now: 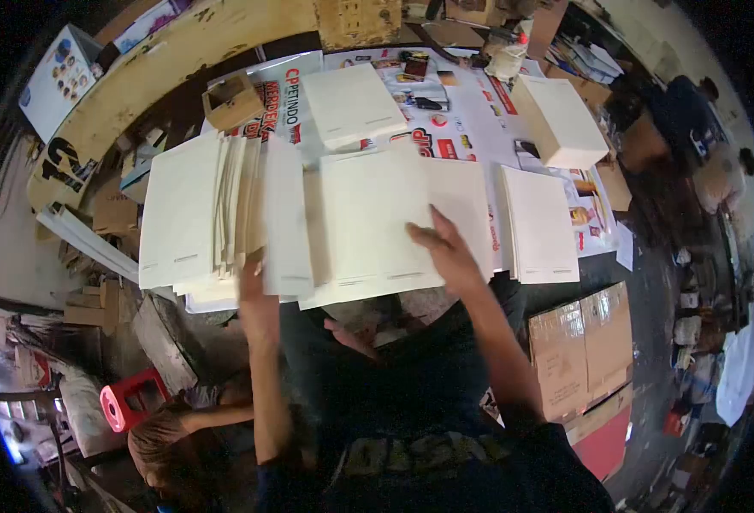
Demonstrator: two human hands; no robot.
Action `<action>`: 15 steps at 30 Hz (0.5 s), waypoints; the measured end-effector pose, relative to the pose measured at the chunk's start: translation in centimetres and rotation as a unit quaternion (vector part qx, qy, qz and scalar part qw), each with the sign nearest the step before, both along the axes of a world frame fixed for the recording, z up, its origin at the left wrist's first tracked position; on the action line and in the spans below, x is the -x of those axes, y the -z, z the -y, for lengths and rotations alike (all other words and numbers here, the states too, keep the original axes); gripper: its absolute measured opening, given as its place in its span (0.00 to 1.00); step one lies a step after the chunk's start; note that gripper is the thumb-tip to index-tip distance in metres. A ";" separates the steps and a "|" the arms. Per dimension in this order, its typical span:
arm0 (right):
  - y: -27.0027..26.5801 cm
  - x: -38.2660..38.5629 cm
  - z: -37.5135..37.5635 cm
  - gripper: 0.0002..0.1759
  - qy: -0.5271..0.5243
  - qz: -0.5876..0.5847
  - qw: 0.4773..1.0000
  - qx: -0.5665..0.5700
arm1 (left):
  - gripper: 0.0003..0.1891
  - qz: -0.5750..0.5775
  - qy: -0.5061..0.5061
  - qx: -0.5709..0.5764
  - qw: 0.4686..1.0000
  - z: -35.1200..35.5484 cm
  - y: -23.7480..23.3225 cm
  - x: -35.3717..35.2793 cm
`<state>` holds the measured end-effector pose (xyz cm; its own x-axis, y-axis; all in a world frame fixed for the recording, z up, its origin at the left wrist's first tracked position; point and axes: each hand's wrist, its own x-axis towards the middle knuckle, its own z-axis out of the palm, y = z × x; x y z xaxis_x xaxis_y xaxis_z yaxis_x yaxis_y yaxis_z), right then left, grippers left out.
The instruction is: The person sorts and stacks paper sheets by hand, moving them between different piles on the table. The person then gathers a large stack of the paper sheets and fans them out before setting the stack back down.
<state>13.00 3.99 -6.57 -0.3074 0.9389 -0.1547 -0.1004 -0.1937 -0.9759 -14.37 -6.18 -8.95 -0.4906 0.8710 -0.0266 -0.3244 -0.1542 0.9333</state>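
Note:
My left hand (259,295) is closed at the lower left edge of a cream paper sheet (287,222), which stands tilted and is smeared by motion. Left of it, a thick stack of cream sheets (180,209) lies with its right-hand edges fanned upward. In front of me is a flat cream sheet (372,218) over other sheets, with small printed marks along its bottom edge. My right hand (447,256) rests over the right side of this sheet, thumb and fingers apart, holding nothing.
More cream paper stacks lie at the back (355,103), right (541,224) and far right (561,122) on a printed banner (471,111). A small open cardboard box (233,103) stands back left. Taped cartons (582,350) are at lower right. Another person (167,436) is at lower left, near a red stool (133,400).

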 end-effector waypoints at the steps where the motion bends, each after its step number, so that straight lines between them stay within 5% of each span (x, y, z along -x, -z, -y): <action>1: 1.2 1.9 0.1 0.29 -0.002 -0.002 1.000 -0.001 | 0.21 -0.217 0.104 0.130 0.962 -0.7 -2.7 -0.4; 3: 4.1 5.2 0.2 0.31 -0.093 -0.071 0.992 -0.040 | 0.20 -0.281 0.096 0.065 0.953 -1.5 -0.5 0.4; 4: 3.2 6.0 0.6 0.31 -0.094 -0.074 0.992 -0.043 | 0.22 -0.319 0.070 0.162 0.931 -1.7 -3.6 -1.3; 8: 0.6 6.1 2.6 0.29 -0.110 -0.086 0.989 -0.055 | 0.27 -0.428 -0.052 0.082 0.899 -1.1 -5.7 -1.2; 10: -1.3 4.2 3.1 0.27 -0.144 -0.046 0.980 -0.133 | 0.21 -0.398 -0.026 0.108 0.910 -1.0 -8.2 0.0; 11: -2.8 3.6 4.0 0.28 -0.115 -0.130 0.984 -0.038 | 0.19 -0.397 -0.027 0.099 0.912 -1.0 -8.7 1.9; 12: -4.3 2.0 4.2 0.29 -0.108 -0.122 0.986 -0.044 | 0.18 -0.518 -0.028 -0.021 0.855 -0.4 -10.5 2.9; 13: -5.3 0.4 4.0 0.30 -0.105 -0.115 0.986 -0.051 | 0.18 -0.515 0.012 0.006 0.857 -1.3 -11.0 7.6; 14: -5.4 -1.8 3.5 0.29 -0.037 -0.007 0.988 -0.151 | 0.16 -0.311 0.015 -0.122 0.942 -2.0 -10.8 11.2; 15: -5.3 -4.5 2.9 0.28 0.027 0.101 0.964 -0.244 | 0.14 -0.469 -0.042 -0.072 0.880 -2.7 -12.7 12.8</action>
